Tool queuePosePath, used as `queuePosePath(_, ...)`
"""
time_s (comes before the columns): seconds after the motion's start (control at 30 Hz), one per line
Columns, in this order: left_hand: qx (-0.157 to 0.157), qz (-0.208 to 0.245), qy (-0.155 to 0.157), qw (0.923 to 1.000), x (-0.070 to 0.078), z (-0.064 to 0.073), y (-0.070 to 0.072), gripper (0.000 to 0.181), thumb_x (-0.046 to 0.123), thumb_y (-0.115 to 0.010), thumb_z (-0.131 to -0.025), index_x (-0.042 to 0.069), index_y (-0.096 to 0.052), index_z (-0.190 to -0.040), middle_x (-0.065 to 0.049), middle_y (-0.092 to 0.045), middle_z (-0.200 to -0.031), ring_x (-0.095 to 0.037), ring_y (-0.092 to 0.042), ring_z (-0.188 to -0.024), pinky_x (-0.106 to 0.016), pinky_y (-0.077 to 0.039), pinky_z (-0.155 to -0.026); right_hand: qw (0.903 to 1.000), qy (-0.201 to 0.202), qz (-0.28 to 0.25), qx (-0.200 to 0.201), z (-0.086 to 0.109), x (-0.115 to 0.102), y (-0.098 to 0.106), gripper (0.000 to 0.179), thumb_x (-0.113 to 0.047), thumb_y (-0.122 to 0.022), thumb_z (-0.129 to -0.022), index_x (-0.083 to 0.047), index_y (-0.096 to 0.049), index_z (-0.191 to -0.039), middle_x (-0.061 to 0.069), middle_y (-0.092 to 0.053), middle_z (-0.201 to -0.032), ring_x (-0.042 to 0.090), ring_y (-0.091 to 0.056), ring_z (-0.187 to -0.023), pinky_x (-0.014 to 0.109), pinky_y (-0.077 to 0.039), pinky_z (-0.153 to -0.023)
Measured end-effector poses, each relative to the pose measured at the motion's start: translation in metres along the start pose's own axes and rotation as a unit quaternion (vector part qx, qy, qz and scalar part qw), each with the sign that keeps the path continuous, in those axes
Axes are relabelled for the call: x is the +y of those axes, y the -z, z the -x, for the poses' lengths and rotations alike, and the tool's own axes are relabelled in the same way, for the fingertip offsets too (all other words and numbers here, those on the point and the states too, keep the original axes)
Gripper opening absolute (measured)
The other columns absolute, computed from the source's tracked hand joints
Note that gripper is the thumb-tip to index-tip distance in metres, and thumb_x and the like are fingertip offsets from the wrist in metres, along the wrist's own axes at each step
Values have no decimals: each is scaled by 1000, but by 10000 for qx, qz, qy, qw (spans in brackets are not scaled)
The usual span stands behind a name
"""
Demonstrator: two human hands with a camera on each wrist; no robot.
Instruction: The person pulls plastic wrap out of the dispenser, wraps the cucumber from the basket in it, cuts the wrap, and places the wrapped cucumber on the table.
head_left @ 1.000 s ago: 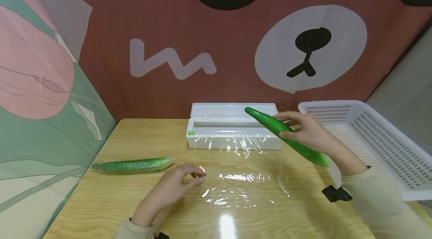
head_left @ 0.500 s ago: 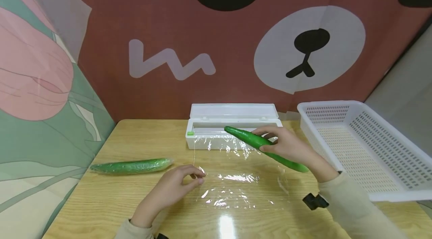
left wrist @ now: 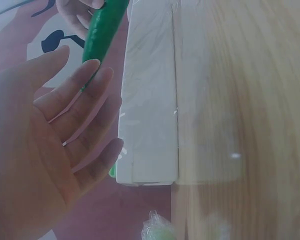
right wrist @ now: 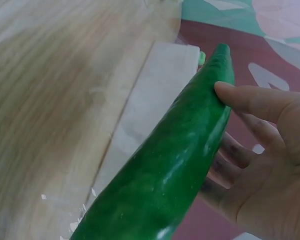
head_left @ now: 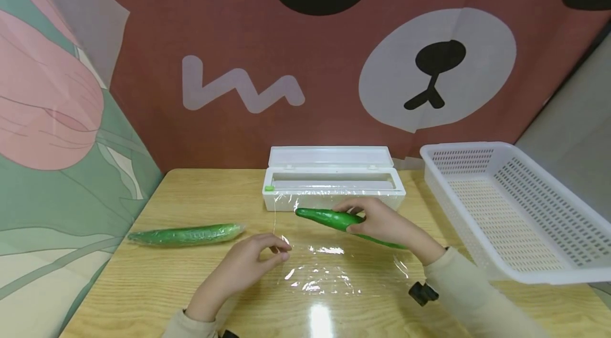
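A bare green cucumber (head_left: 324,217) lies in the grip of my right hand (head_left: 382,223), thumb on one side and fingers on the other. It is held over a sheet of clear plastic wrap (head_left: 320,277) spread on the table from a white wrap dispenser (head_left: 291,202). In the right wrist view the cucumber (right wrist: 165,165) slants across the picture, with the dispenser (right wrist: 150,95) behind it. My left hand (head_left: 241,271) is at the left edge of the wrap, fingers relaxed and holding nothing. The left wrist view shows its palm (left wrist: 45,150) and loosely bent fingers.
A second cucumber (head_left: 186,235), wrapped in film, lies on the wooden table (head_left: 143,285) at the left. A white perforated basket (head_left: 539,276) stands at the right. The dispenser's lid (head_left: 329,156) is raised against the printed cloth backdrop (head_left: 229,136).
My right hand has carried the cucumber leftward and down from near the basket to over the wrap, turning it closer to level. The left hand has stayed in place.
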State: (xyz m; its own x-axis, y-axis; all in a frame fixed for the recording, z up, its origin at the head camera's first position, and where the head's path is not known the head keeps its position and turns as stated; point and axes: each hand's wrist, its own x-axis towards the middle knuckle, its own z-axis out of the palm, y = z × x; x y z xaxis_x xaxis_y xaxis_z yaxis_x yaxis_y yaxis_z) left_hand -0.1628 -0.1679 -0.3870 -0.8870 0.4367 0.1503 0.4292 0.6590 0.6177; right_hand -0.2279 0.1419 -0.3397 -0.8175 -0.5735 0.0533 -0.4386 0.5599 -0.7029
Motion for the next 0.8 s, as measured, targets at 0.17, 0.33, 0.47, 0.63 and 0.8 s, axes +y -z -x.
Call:
queuePosePath(0.17,-34,22,34,10000,0,0,0,30,49,-59,-96,25,-73,-110,23,-64,-99,-7,-61,-96,-42,-49,-86,9998,68,67,-197,-4,-2,-13,43,4,-76,-81,-8,-69,-122,9,-67,-115,29,-63,-101,29,-54,-77)
queuePosePath(0.33,-90,66,108,9999,1,0,0,30,45,-60,-97,24,-73,-113,22,-64,-100,-9,-61,-98,-42,-49,-87,9989,235,183,-348,-9,-3,-26,42,5,-77,-80,-8,-69,-120,6,-68,-113,25,-63,-99,35,-53,-83)
queuePosePath(0.47,-102,147,142,9997,1,1,1,29,42,-62,-97,22,-73,-114,21,-64,-100,-13,-63,-99,-44,-49,-88,9985,195,340,-379,-12,-3,-35,43,5,-77,-79,-11,-70,-118,5,-69,-112,24,-63,-99,40,-53,-85)
queuePosePath(0.63,-77,161,157,9997,1,1,1,27,40,-63,-96,22,-73,-114,21,-64,-100,-13,-63,-99,-44,-49,-88,9982,-30,474,-363,-15,-1,-43,43,3,-78,-79,-14,-71,-118,4,-69,-111,21,-63,-98,42,-53,-85)
queuePosePath(0.8,-76,120,167,9998,1,1,2,30,45,-61,-96,23,-73,-113,20,-64,-101,-11,-62,-99,-44,-49,-88,9983,53,382,-446,-18,3,-50,42,6,-77,-78,-9,-71,-117,6,-69,-112,21,-62,-98,44,-52,-87)
